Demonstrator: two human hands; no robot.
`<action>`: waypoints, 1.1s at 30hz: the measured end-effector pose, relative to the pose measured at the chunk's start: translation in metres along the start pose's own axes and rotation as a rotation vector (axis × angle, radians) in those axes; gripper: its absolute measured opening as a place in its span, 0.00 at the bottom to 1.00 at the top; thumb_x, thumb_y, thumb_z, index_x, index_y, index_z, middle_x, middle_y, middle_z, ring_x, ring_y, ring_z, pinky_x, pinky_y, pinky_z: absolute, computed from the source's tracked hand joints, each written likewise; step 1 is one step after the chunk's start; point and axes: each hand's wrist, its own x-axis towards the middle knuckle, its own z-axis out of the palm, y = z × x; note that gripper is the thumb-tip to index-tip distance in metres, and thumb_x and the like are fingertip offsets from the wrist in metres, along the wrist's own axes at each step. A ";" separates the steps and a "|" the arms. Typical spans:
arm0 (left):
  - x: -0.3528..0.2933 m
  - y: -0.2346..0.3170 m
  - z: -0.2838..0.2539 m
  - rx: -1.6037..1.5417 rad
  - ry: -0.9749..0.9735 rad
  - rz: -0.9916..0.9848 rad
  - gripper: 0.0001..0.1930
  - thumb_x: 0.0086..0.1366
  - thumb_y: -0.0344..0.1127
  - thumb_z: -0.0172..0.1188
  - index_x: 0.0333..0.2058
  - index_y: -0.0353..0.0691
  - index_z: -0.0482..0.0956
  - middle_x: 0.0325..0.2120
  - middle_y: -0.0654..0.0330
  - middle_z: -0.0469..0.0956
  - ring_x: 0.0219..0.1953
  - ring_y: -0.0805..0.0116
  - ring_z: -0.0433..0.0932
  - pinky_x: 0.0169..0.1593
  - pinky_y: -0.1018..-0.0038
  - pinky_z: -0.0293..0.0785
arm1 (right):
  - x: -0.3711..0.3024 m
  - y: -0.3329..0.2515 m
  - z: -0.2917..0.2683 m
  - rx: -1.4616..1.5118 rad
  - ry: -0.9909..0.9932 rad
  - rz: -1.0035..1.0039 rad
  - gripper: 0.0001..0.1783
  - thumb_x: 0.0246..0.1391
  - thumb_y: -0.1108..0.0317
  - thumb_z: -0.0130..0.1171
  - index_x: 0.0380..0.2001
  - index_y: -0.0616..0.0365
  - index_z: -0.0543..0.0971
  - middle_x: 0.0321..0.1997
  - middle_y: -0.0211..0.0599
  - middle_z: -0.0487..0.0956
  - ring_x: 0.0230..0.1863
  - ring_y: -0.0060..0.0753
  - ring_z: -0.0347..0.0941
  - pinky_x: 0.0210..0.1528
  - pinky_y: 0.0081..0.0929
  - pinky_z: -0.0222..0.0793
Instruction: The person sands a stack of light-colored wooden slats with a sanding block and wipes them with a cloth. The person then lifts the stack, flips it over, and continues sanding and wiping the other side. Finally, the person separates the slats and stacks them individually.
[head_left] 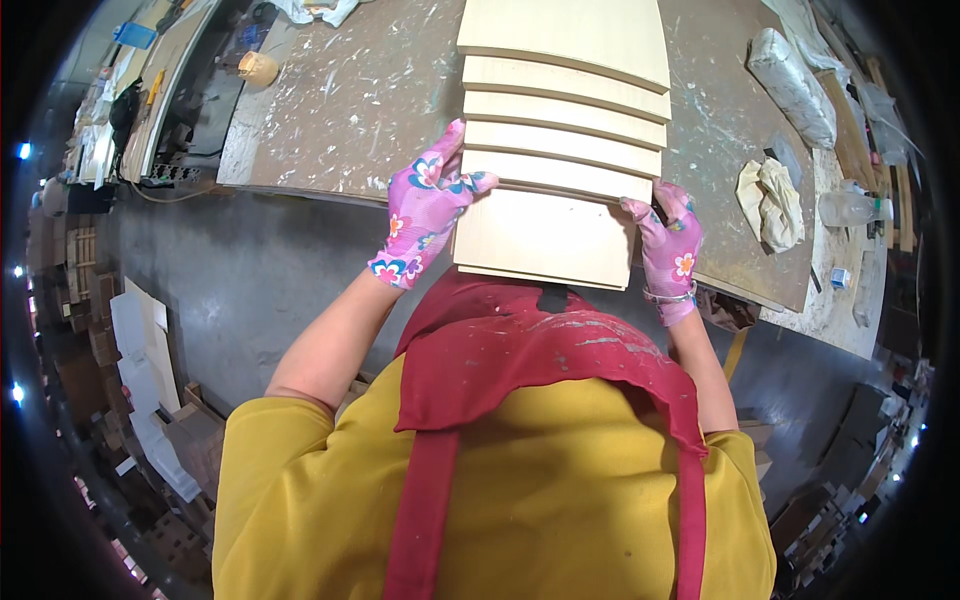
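Pale wooden boards (563, 72) lie in a stepped, overlapping stack, running from the table's far side toward my body. The nearest boards (545, 240) jut past the table's front edge, close to my red apron (560, 330). My left hand (425, 210), in a pink flowered glove, is closed on the stack's left edge, its thumb laid over the top. In a matching glove, my right hand (668, 240) grips the right edge with its thumb on top. The fingers beneath are partly hidden, so I cannot tell how many boards they hold.
The paint-spattered worktable (350, 110) spreads to both sides of the stack. On its right are a crumpled cream cloth (772, 205), a plastic-wrapped bundle (792, 88) and a clear bottle (855, 209). An orange-tan cup (258, 69) stands at the left edge.
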 end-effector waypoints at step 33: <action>0.001 -0.002 -0.038 0.525 -0.474 -0.038 0.59 0.54 0.41 0.74 0.72 0.41 0.37 0.68 0.45 0.57 0.66 0.54 0.63 0.67 0.62 0.58 | -0.017 -0.003 -0.060 -0.081 -0.735 0.036 0.63 0.46 0.37 0.68 0.71 0.64 0.47 0.72 0.62 0.57 0.71 0.59 0.57 0.70 0.42 0.56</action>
